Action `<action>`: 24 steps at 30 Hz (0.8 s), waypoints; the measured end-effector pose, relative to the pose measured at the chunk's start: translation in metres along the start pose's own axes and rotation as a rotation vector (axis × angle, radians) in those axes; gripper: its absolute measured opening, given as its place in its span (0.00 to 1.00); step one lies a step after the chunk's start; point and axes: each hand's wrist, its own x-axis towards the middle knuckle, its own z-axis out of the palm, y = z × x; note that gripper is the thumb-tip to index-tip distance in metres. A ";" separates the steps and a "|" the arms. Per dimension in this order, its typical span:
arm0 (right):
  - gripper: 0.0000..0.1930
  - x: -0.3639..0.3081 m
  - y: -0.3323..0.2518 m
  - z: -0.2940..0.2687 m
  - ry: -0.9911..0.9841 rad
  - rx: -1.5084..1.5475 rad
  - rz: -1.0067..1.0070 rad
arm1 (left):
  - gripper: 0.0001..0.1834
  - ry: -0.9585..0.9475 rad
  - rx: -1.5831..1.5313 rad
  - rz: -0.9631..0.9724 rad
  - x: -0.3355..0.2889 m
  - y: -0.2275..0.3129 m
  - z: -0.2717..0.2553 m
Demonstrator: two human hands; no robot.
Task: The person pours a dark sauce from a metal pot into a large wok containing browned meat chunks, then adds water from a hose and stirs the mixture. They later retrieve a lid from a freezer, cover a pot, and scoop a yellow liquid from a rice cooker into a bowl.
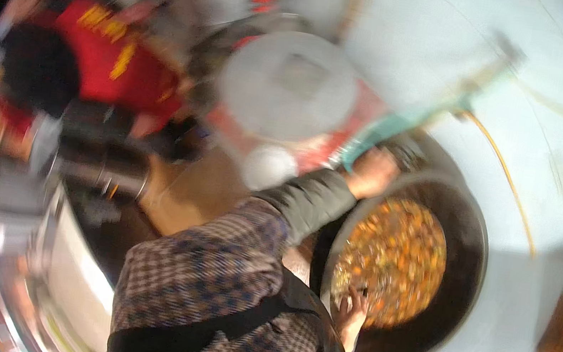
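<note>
A large dark deep pot (463,274) stands on my right, with a brown stew (395,260) full of orange chunks inside. My left hand (374,173), below a green cuff, reaches to the pot's far rim. It is next to a dark object (407,153), and its fingers are too blurred to show whether they hold it. At the near rim, my right hand (351,314) is over the stew's edge with bent fingers. A small dark bit shows at its fingertips; what it belongs to is hidden.
Left of the pot are a round pale lid-like top (288,80) on a red and white container and a small white round thing (270,167). A person in a red top (114,59) is at the far left, near a metal cylinder (106,166). An orange hose (512,176) crosses the pale surface.
</note>
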 end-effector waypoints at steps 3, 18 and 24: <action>0.17 0.014 -0.007 0.018 -0.119 0.199 -0.026 | 0.16 -0.186 -0.520 -0.095 -0.068 0.030 -0.023; 0.33 0.082 -0.390 0.139 -0.416 0.369 -1.330 | 0.44 0.761 -1.827 -1.002 -0.413 -0.065 -0.221; 0.30 0.082 -0.541 0.295 -0.637 0.481 -1.453 | 0.31 1.219 -2.126 -0.615 -0.468 -0.127 -0.317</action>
